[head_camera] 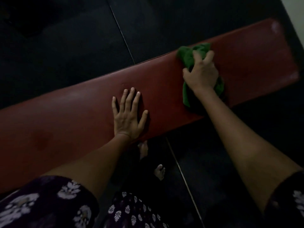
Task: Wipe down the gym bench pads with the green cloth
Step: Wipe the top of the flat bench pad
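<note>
A long dark-red bench pad [79,112] runs slantwise across the view, from lower left to upper right. My right hand [201,73] presses a crumpled green cloth [189,55] onto the pad's right half, fingers curled over it. Part of the cloth sticks out past my wrist on both sides. My left hand [129,116] lies flat on the middle of the pad near its front edge, fingers spread, holding nothing.
Dark rubber floor mats [65,38] with a thin seam [122,35] surround the bench. My bare feet [159,171] stand on the floor just in front of the pad. A pale wall strip [296,7] shows at the top right corner.
</note>
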A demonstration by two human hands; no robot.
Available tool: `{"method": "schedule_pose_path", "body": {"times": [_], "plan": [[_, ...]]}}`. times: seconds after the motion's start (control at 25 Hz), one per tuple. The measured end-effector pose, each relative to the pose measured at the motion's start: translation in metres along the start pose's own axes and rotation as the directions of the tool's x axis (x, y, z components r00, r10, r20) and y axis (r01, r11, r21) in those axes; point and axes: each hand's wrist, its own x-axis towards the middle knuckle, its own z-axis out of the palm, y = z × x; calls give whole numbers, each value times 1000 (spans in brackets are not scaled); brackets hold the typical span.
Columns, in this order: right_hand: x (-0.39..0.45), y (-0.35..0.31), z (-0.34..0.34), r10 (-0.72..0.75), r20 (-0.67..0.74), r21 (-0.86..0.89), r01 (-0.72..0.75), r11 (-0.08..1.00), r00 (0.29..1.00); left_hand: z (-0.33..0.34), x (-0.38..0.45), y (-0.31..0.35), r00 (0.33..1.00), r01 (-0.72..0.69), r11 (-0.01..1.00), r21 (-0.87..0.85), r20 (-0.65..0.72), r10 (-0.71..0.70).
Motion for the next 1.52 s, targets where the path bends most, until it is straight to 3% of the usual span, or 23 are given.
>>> {"method": "schedule_pose_path", "body": {"times": [0.08, 0.16, 0.24, 0.32, 0.4, 0.44, 0.52, 0.6, 0.68, 0.76, 0.84, 0.92, 0.96, 1.04, 1.12, 1.16, 1.2, 1.24, 1.28, 1.36, 1.4, 1.44, 1.52], "plan": [[-17, -21, 5, -324, 103, 6, 325, 946, 941, 1, 0, -2, 1000, 0, 1000, 6, -8, 0], [-7, -12, -1, -508, 205, -9, 521, 854, 836, 3, -1, -3, 1000, -8, 1000, 5, -18, 8], [24, 16, -14, -401, 189, -69, 420, 905, 896, 4, -1, -3, 999, -13, 1000, 6, -30, 13], [50, 38, -25, -76, 86, -13, 77, 997, 993, 5, -1, -2, 999, -16, 1000, 2, -35, 16], [54, 31, -22, 119, 36, 38, -120, 992, 992, 5, -1, -1, 999, -20, 1000, 0, -31, 20], [47, 17, -17, 106, 38, 25, -107, 994, 994, 5, -1, -2, 999, -24, 1000, -2, -27, 24], [17, -15, -5, -76, 80, 22, 74, 997, 994, 4, -1, -3, 999, -27, 1000, -3, -23, 27], [-13, -31, 4, -342, 155, 41, 339, 940, 927, 4, -1, -3, 999, -27, 1000, 7, -27, 28], [-21, -18, 2, -459, 215, 49, 460, 887, 862, 4, 1, -2, 999, -21, 1000, 12, -30, 21], [-21, 15, -5, -350, 184, 30, 350, 936, 919, 3, 0, -2, 1000, -7, 1000, -9, -24, 7], [-29, 41, -6, -37, 70, 98, 29, 995, 997, 1, -1, -1, 1000, 4, 999, -37, 3, -4], [-51, 33, 6, 200, -14, 148, -196, 969, 980, -3, -1, -2, 999, 13, 998, -61, 53, -9], [-66, 19, 13, 205, -23, 144, -199, 969, 979, -6, 1, -3, 996, 11, 997, -73, 84, -5], [-97, -9, 24, -36, 12, 128, 35, 991, 999, -12, 0, -6, 991, -19, 994, -104, 132, 33], [-122, -14, 33, -382, 106, 84, 374, 923, 918, -19, -8, -19, 984, -84, 989, -118, 148, 101], [-124, -6, 32, -459, 144, 65, 455, 888, 877, -23, -14, -28, 983, -103, 988, -112, 141, 119], [-120, 4, 29, -440, 145, 53, 437, 898, 886, -27, -23, -41, 985, -107, 989, -100, 126, 119], [-115, 10, 27, -313, 95, 53, 309, 950, 945, -32, -31, -55, 988, -102, 991, -84, 104, 110], [-110, 11, 27, -83, 25, 90, 81, 993, 996, -36, -38, -72, 992, -91, 994, -61, 79, 95], [-113, -13, 30, 313, -25, 202, -302, 932, 949, -45, -50, -104, 998, -33, 999, -2, 56, 33], [-120, -37, 33, 326, -23, 207, -315, 926, 945, -49, -55, -118, 998, 8, 1000, 27, 63, -10], [-131, -61, 38, 231, -8, 187, -226, 956, 973, -52, -59, -128, 996, 41, 998, 52, 78, -45], [-155, -97, 47, -146, 88, 126, 134, 983, 985, -53, -65, -140, 990, 59, 995, 83, 124, -69]]}}
